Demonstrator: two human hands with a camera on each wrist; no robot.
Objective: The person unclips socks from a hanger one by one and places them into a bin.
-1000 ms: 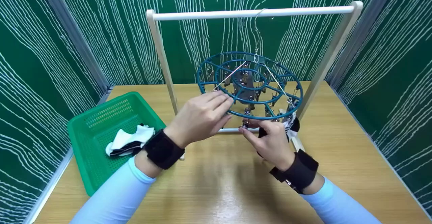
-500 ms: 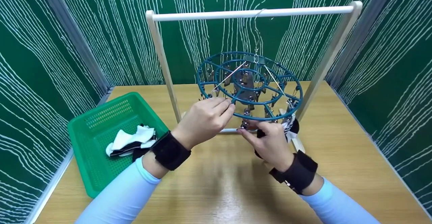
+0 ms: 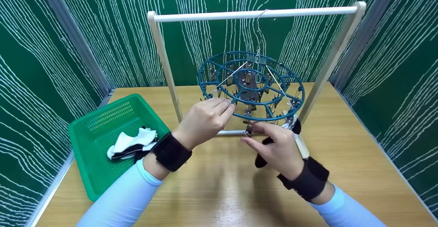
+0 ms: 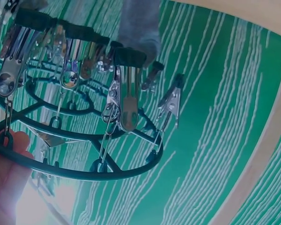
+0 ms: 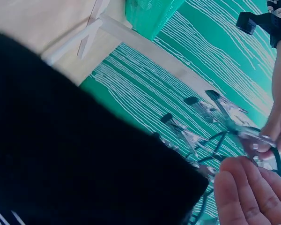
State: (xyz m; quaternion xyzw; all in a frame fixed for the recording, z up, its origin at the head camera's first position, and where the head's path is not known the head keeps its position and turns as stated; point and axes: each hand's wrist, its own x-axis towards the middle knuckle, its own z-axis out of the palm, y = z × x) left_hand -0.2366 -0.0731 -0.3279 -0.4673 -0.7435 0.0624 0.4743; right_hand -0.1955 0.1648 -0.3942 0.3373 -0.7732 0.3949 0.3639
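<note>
A round teal clip hanger [image 3: 251,119] hangs level with the hands, with metal clips dangling around its rings. My left hand [image 3: 210,116] grips its near-left rim; in the left wrist view its fingers [image 4: 11,168] curl at the ring. Just below the near rim is my right hand [image 3: 279,146], thumb and fingers apart beside a clip [image 3: 248,128]. A black sock [image 3: 261,161] hangs behind that hand, partly hidden. It fills much of the right wrist view as a dark cloth [image 5: 84,140], its corner near a clip. Further in hangs a grey sock [image 3: 251,90].
A wooden rack with a white top bar [image 3: 219,15] carries the hanger by a hook. On the left stands a green basket [image 3: 82,151] with white and black socks [image 3: 133,141]. Black-and-white socks [image 3: 294,126] hang at the hanger's right side. Green panels enclose the table.
My right thumb has parted from the fingers and released the clip, and that hand has shifted slightly down and right. My left hand slid a little lower along the rim.
</note>
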